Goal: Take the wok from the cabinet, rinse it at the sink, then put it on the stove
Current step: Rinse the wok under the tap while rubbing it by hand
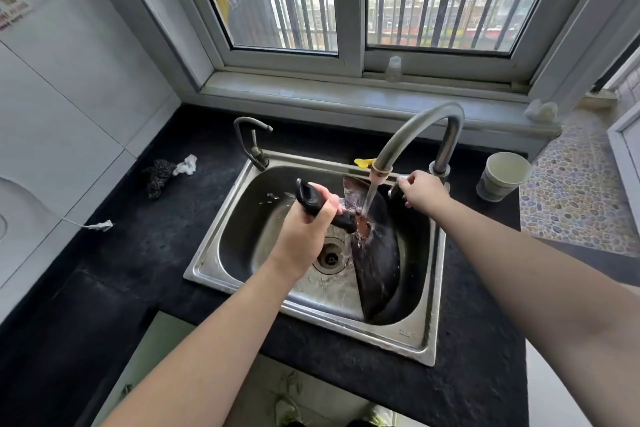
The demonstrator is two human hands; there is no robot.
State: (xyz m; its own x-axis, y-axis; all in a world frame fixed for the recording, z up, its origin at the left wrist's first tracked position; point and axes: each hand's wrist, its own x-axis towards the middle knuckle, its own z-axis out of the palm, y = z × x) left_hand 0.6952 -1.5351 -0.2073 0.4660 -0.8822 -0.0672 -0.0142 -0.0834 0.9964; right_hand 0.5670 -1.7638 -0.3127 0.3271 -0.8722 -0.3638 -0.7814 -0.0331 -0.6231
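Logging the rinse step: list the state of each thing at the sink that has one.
Wok: tilted on edge in the sink, under running water.
Faucet: on, water streaming.
Left hand: grips the wok's handle.
Right hand: on the faucet's lever.
Sink: wet, drain unplugged.
Paper cup: upright on the counter.
Window: right pane shut; left unclear.

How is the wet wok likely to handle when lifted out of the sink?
Likely slippery: water runs over the wok. Probably front-heavy, since the left hand grips only the long handle. It stands on edge in the sink, so it may tip if released.
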